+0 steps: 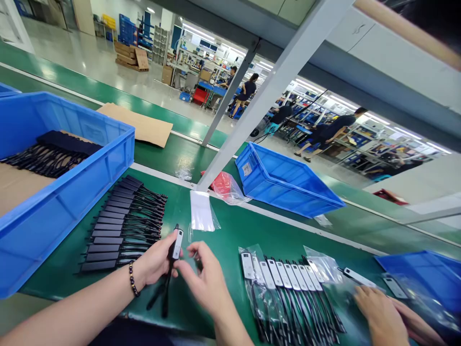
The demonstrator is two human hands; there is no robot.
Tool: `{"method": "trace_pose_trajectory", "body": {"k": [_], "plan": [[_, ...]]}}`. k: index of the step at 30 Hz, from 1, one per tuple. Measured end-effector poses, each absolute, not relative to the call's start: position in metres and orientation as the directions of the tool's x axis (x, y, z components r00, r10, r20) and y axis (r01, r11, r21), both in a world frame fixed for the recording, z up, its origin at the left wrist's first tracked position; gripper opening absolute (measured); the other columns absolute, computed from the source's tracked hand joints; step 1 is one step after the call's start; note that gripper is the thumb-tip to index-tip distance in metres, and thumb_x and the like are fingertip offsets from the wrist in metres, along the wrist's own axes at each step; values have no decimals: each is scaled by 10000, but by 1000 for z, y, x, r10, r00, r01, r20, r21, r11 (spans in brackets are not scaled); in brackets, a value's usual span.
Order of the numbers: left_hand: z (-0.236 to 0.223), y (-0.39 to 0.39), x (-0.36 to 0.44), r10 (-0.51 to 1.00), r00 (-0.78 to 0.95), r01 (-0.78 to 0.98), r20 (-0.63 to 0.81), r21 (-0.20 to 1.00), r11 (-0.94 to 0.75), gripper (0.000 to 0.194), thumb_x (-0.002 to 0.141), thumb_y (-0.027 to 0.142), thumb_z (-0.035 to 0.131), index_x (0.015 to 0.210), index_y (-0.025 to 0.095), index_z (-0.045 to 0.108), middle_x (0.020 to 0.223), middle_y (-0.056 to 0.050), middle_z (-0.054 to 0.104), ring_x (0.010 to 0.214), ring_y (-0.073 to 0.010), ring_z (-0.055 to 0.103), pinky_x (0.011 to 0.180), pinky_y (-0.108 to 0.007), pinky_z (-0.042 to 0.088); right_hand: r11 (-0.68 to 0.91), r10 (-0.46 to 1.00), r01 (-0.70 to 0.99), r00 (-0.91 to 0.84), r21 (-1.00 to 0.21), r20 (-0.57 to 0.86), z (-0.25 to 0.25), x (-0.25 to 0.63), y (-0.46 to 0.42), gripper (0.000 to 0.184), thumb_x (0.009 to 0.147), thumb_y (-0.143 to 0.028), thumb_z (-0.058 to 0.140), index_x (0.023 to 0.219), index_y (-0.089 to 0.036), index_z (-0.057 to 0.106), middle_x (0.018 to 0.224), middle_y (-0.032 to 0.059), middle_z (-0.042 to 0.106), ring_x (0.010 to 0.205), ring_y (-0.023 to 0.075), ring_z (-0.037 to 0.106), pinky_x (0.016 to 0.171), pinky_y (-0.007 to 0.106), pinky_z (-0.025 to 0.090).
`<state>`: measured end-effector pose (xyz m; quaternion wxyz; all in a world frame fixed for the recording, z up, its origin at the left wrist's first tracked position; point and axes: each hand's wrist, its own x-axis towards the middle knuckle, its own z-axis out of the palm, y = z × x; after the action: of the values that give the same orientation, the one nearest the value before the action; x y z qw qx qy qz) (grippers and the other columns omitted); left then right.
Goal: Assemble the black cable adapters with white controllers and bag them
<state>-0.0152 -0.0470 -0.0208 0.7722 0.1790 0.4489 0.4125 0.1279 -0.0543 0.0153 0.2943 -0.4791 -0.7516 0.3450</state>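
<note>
My left hand point(158, 262), with a beaded bracelet at the wrist, grips a small black electronic device with a white face and black cables point(177, 244). The device is tilted upright and its cables hang below the fingers. Close at its right is my right hand point(205, 276), thumb and fingers apart, the thumb tip near the device's lower end; whether it touches cannot be made out. Left of my hands lies a row of similar dark devices point(104, 247) with cables. A stack of white labels or sheets in a clear bag point(201, 211) lies just beyond my hands.
A large blue bin point(108, 163) with more cabled devices stands at left. White-faced devices point(284, 274), some in clear bags, lie at right, beside a co-worker's hands point(382, 307). Further back are a blue bin point(288, 185), a red bag point(225, 185), cardboard point(139, 125) and a metal post point(259, 105).
</note>
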Motion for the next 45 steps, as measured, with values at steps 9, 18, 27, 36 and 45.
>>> {"method": "trace_pose_trajectory", "body": {"k": [9, 18, 27, 36, 45], "plan": [[-30, -37, -20, 827, 300, -592, -476, 586, 553, 395, 801, 538, 443, 844, 154, 527, 715, -17, 506, 442, -41, 368, 366, -161, 149, 407, 908, 763, -276, -503, 316, -15, 127, -3, 297, 917, -241, 268, 688, -188, 449, 635, 3, 483, 563, 119, 443, 541, 233, 313], [-31, -37, -13, 838, 246, -606, -487, 598, 526, 342, 792, 502, 492, 815, 161, 504, 707, 0, 471, 470, -54, 395, 385, -178, 209, 447, 885, 808, -338, -384, 320, -31, 118, -3, 300, 917, -255, 283, 683, -188, 459, 636, 10, 492, 575, 128, 453, 558, 243, 305], [-34, -38, -13, 849, 250, -575, -466, 634, 518, 336, 819, 499, 448, 848, 169, 501, 660, 20, 428, 483, -59, 378, 400, -187, 210, 440, 891, 799, -331, -410, 312, -30, 115, -3, 308, 917, -250, 283, 671, -189, 458, 624, 8, 490, 569, 123, 460, 550, 235, 311], [-34, -39, -14, 851, 256, -572, -459, 638, 516, 348, 813, 510, 448, 860, 170, 509, 678, 12, 438, 495, -65, 391, 401, -188, 217, 413, 907, 780, -309, -470, 285, -29, 115, -3, 309, 913, -248, 282, 655, -191, 442, 613, 4, 483, 561, 117, 455, 548, 226, 320], [-34, -39, -13, 848, 261, -573, -461, 633, 521, 350, 822, 517, 422, 851, 175, 489, 667, 16, 423, 496, -72, 385, 407, -197, 211, 373, 927, 738, -315, -562, 202, -29, 115, -3, 315, 922, -269, 275, 652, -193, 419, 630, -5, 483, 573, 107, 456, 541, 205, 315]]}}
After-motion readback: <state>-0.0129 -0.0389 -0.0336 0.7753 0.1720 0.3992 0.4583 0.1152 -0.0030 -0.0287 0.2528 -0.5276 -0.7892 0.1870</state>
